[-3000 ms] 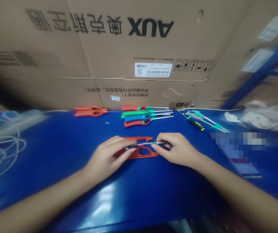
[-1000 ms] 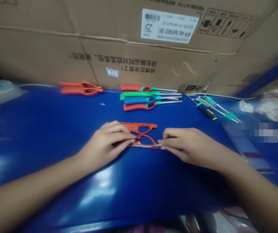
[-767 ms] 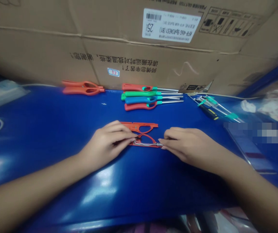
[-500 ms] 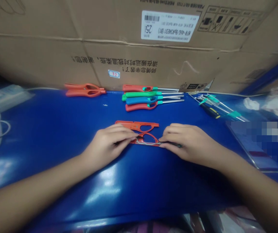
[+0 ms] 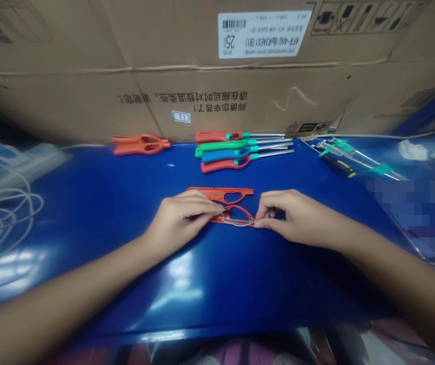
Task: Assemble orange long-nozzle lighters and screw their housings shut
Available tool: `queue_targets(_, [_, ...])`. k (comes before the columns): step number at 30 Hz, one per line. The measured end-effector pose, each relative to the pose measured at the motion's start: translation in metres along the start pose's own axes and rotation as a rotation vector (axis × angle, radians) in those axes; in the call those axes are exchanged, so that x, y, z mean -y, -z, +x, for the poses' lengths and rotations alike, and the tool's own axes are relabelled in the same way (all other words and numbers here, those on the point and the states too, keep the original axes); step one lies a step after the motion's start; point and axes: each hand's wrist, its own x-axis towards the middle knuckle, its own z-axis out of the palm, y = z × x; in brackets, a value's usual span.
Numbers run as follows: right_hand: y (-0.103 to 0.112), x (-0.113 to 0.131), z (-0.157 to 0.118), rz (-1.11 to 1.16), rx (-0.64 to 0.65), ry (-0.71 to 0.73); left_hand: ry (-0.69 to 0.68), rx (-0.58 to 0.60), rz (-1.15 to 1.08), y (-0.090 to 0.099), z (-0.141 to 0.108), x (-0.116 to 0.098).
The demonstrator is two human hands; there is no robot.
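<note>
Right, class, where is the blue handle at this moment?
In the head view, the blue handle lies above and slightly right of centre, between the green handle and the nearer red handle, in front of the cardboard box.

Orange shells look plastic (smooth) — the tabletop glossy.

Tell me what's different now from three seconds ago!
The thin wires moved toward the person: they stretched above the gap between two orange halves, and now lie along the nearer half. The left hand and right hand came nearer with them. I can't see anything let go. The coloured lighters and screwdriver stayed put.
</note>
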Motion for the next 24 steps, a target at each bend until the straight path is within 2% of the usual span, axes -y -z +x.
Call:
queue_targets(9, [-0.0008, 0.0045, -0.0034, -0.060, -0.009, 0.019, 0.023, -0.052, -0.005, -0.0038, 0.0021, 0.0009])
queue_targets(17, [-0.0002, 0.0067, -0.0034, -0.059, -0.008, -0.021, 0.022, -0.002, 0.034, -0.0020, 0.0022, 0.0009])
queue_targets(24, [0.0029, 0.0069, -0.0056, -0.050, 0.002, -0.036, -0.074, 0.060, 0.053, 0.0037, 0.0027, 0.0022])
